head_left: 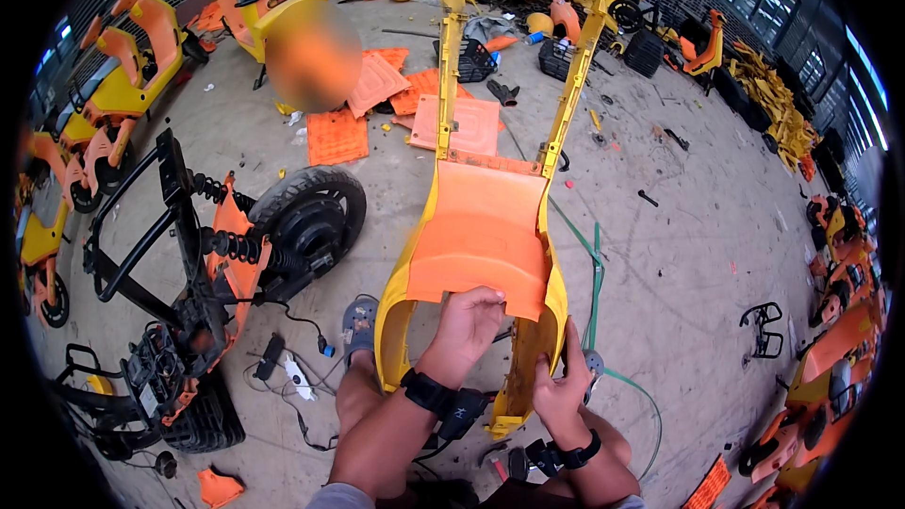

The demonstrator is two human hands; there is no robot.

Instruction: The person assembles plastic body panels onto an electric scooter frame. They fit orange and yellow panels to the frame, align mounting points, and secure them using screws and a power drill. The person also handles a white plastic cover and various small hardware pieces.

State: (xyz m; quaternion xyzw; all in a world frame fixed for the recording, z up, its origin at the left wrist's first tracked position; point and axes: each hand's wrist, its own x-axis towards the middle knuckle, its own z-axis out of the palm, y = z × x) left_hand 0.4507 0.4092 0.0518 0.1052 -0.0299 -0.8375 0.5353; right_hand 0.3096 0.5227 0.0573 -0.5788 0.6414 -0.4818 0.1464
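Note:
A yellow scooter body shell (558, 278) with two long arms reaching away from me stands in front of my legs. Set between its sides is an orange plastic panel (476, 226). My left hand (471, 325) is closed on the panel's near edge, its thumb lying along the orange surface. At the shell's right side my right hand (563, 391) grips the yellow edge, with the index finger pointing up along the outside and the thumb on the inner side. Some fingers of both hands are hidden behind the plastic.
A stripped black scooter frame (174, 198) with a wheel (311, 217) lies to my left. Cables and a white power strip (299, 379) are beside my foot. A green strap (596, 283) runs along the right. Orange panels (337, 137) and yellow part piles lie farther off.

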